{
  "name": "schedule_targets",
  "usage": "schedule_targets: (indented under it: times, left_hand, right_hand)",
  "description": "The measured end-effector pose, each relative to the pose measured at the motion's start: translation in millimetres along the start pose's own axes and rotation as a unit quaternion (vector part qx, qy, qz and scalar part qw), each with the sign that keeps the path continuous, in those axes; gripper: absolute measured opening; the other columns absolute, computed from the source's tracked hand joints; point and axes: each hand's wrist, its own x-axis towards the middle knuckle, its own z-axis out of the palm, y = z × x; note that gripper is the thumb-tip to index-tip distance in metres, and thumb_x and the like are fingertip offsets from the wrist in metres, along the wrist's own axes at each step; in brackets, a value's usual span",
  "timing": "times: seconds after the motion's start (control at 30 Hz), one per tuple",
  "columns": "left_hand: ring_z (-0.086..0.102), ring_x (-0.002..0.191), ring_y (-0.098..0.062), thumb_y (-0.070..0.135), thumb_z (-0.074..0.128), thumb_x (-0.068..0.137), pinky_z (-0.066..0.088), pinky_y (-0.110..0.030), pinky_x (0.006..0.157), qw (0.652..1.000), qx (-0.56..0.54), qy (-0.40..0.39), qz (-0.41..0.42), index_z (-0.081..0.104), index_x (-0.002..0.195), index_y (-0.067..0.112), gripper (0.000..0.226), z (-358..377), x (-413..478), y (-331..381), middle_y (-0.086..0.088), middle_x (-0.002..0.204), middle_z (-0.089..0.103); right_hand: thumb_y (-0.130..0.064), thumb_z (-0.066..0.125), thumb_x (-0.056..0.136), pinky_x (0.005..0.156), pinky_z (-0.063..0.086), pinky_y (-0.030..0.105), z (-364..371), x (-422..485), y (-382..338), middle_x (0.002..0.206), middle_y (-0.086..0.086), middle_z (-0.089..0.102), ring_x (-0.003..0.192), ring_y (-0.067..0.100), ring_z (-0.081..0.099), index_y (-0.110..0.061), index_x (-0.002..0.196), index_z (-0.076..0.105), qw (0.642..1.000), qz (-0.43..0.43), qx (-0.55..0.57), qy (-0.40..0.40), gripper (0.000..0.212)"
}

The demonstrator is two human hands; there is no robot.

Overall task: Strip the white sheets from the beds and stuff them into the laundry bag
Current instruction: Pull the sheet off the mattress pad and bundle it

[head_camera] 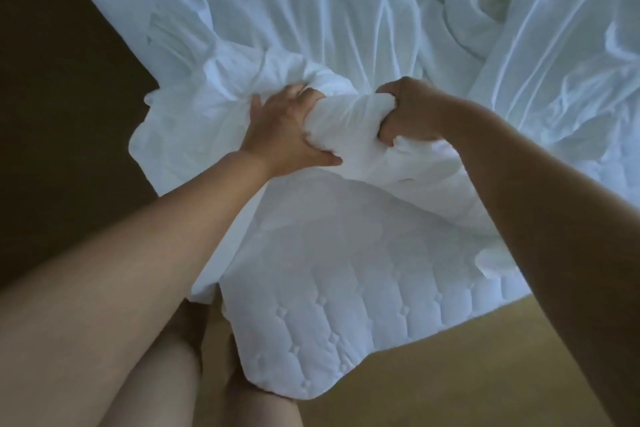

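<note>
Your forearms reach forward. Your left hand [287,130] and right hand [410,113] each clench a bunched fold of the white sheet [349,121] above the bared quilted mattress [346,305] corner; the sheet's remainder lies rumpled across the bed.

sheet [311,10]: thin white cloth, matt, heavily creased | mattress pad [346,305] at bed's near corner: white quilted cloth, stitched channels, soft, matt | floor [450,374]: tan, matt, material unclear

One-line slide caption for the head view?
Head view: left hand and right hand grip the bunched white sheet over the bared quilted mattress.
</note>
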Motion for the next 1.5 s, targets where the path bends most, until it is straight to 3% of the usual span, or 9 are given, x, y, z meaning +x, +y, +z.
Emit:
schedule_targets:
  times: [0.13,0.33,0.57,0.7,0.8,1.0,1.2,1.33,1.5]
  left_hand:
    - [0.059,0.093,-0.017,0.074,0.068,0.033,0.048,-0.038,0.087,0.967,-0.194,-0.128,-0.103,0.058,0.105,0.024,0.088,5,-34,12,0.005,0.099,0.064]
    - [0.063,0.095,-0.015,0.046,0.074,0.076,0.049,-0.03,0.079,0.901,-0.275,-0.289,-0.169,0.063,0.109,0.021,0.043,2,-48,-17,0.006,0.103,0.066]
    - [0.052,0.118,-0.04,0.045,0.047,0.078,0.041,-0.059,0.093,0.988,0.094,0.116,0.025,0.047,0.135,0.009,0.068,49,-89,21,-0.022,0.13,0.053]
    - [0.041,0.131,-0.04,0.071,0.075,0.041,0.036,-0.064,0.095,0.978,0.2,0.005,0.052,0.025,0.146,0.022,0.126,63,-81,28,-0.022,0.145,0.034]
    - [0.028,0.138,-0.032,0.073,0.072,0.055,0.031,-0.048,0.107,0.989,0.132,-0.062,-0.017,0.009,0.151,0.029,0.124,40,-49,8,-0.013,0.153,0.024]
    - [0.048,0.123,-0.025,0.068,0.08,0.049,0.039,-0.037,0.098,0.991,-0.049,-0.089,-0.087,0.025,0.144,0.034,0.116,10,-21,-11,0.002,0.139,0.047]
    - [0.046,0.123,-0.034,0.059,0.046,0.085,0.038,-0.044,0.098,0.99,0.04,0.071,-0.114,0.038,0.143,0.015,0.073,-5,-8,-14,-0.014,0.137,0.049]
    - [0.048,0.125,-0.042,0.066,0.055,0.061,0.039,-0.061,0.093,0.967,0.179,0.178,-0.023,0.039,0.139,0.007,0.099,18,-23,7,-0.023,0.137,0.049]
    - [0.055,0.117,-0.038,0.046,0.083,0.048,0.047,-0.048,0.09,0.974,0.129,0.185,0.008,0.039,0.136,0.021,0.101,-12,25,-30,-0.018,0.133,0.052]
  right_hand:
    - [-0.012,0.07,0.061,0.065,0.051,0.03,-12,-15,-12,0.1,0.01,0.066,0.084,0.031,0.066,-0.015,0.102,0.063,0.974,0.076,-0.103,-0.186,0.042]
    - [-0.005,0.061,0.066,0.052,0.042,0.022,31,-3,-43,0.084,0.011,0.065,0.066,0.026,0.06,-0.005,0.096,0.067,0.948,0.088,-0.163,-0.259,0.03]
    - [-0.011,0.049,0.077,0.073,0.044,0.032,52,30,-42,0.101,0.008,0.063,0.093,0.028,0.059,-0.01,0.094,0.064,0.987,-0.014,-0.158,-0.028,0.023]
    - [-0.012,0.049,0.082,0.098,0.032,0.035,63,0,-32,0.12,0.007,0.058,0.116,0.027,0.047,-0.011,0.118,0.059,0.973,-0.077,-0.049,0.21,0.037]
    - [-0.031,0.052,0.075,0.102,0.036,0.044,80,-37,2,0.121,0.013,0.057,0.115,0.033,0.047,-0.008,0.119,0.059,0.931,-0.092,0.076,0.346,0.051]
    - [-0.061,0.084,0.032,0.098,0.02,0.074,107,-35,32,0.149,0.023,0.02,0.136,0.043,0.022,-0.024,0.145,0.022,0.903,-0.191,-0.337,0.185,0.134]
    - [-0.045,0.078,0.059,0.109,0.016,0.061,38,28,-20,0.146,0.003,0.038,0.136,0.027,0.032,-0.033,0.147,0.022,0.926,-0.181,-0.31,0.12,0.105]
    - [-0.035,0.078,0.053,0.101,0.026,0.047,-3,63,-63,0.132,0.002,0.048,0.125,0.027,0.038,-0.035,0.14,0.035,0.95,-0.172,-0.254,0.061,0.097]
    - [-0.046,0.053,0.069,0.114,0.017,0.048,5,74,-67,0.144,0.011,0.037,0.135,0.033,0.029,-0.02,0.145,0.033,0.94,-0.155,-0.13,0.274,0.083]
